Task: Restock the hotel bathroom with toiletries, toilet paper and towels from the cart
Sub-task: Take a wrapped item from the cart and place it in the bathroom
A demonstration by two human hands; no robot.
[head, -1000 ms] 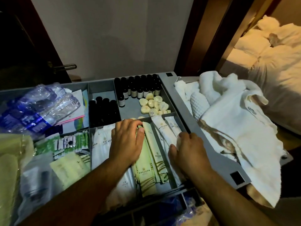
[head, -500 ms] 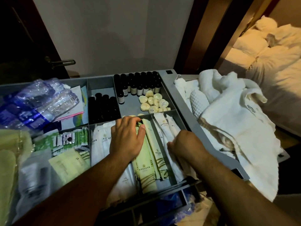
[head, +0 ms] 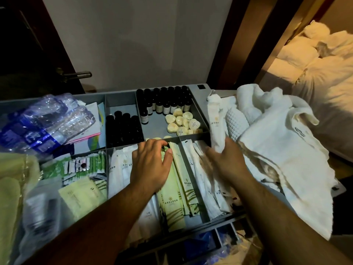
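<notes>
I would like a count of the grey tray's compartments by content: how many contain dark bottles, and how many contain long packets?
Compartments with dark bottles: 2 (one also holds round soaps)
Compartments with long packets: 2
Total: 4

Dim light is falling on the cart tray (head: 197, 100); warm yellow light is glowing over the bed (head: 315, 77), and the door (head: 28, 44) is sinking into black. The right hand (head: 227, 161) and its white packet (head: 215, 119) are smearing with motion; the frame edges are bowing.
</notes>
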